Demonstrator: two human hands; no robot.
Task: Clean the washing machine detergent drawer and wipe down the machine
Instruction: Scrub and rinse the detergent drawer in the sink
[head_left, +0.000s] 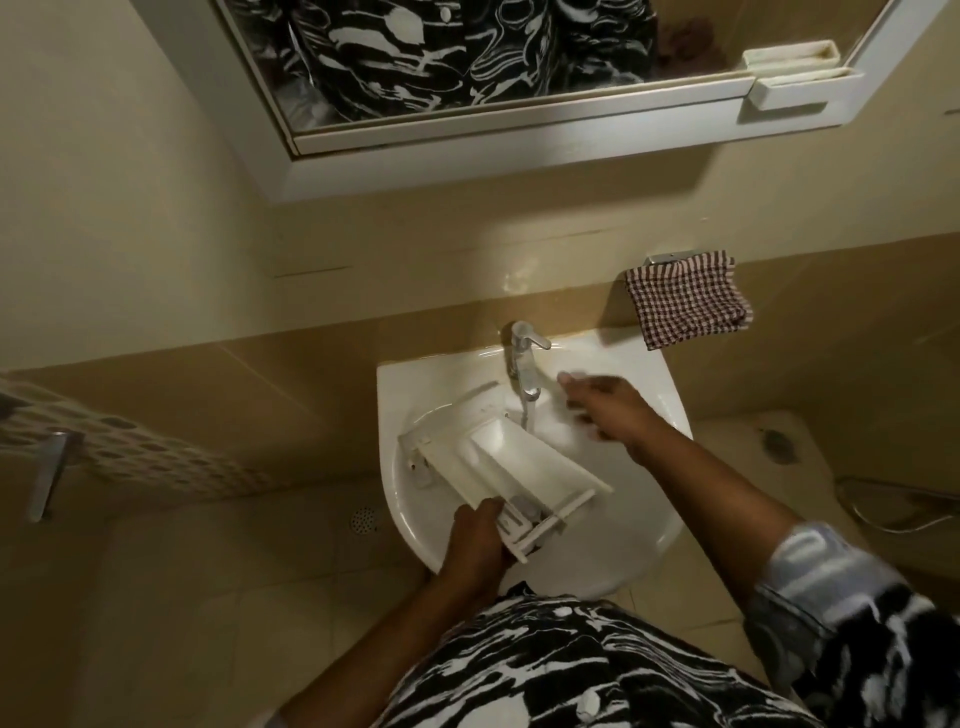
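Note:
The white plastic detergent drawer (506, 467) lies tilted inside the white sink (649, 410), its open compartments facing up. My left hand (475, 540) grips the drawer's near end at the sink's front rim. Water runs from the chrome tap (524, 358) down beside the drawer's far corner. My right hand (605, 408) hovers over the basin just right of the tap and is blurred. Whether it holds anything cannot be made out.
A red-and-white checked cloth (688, 299) hangs from a rail on the wall right of the tap. A mirror (467, 67) with a small white shelf hangs above. A perforated basket (156, 457) stands at left. A floor drain (363, 519) sits beside the sink pedestal.

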